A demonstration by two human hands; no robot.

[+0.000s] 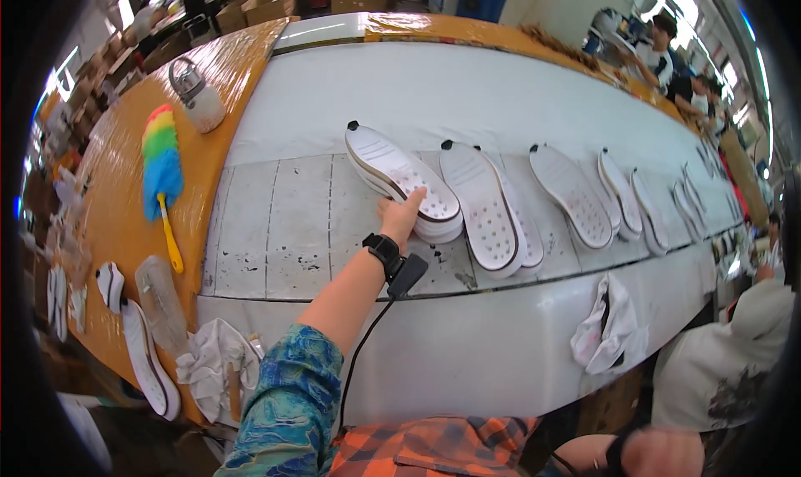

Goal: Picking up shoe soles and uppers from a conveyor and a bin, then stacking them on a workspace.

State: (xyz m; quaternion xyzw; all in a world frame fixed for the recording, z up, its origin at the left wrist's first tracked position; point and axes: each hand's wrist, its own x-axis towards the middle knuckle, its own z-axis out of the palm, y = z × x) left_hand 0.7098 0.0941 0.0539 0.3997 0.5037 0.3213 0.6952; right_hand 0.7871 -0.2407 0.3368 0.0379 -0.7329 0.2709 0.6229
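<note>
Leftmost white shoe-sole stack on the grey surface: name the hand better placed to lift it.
Left, likely: the left hand grips the white shoe-sole stack, thumb on top; the blurred right hand is well away, lower right.

Blue patterned sleeve (pixel 288 393), black wristband (pixel 385 256), cable (pixel 357 350)
</note>
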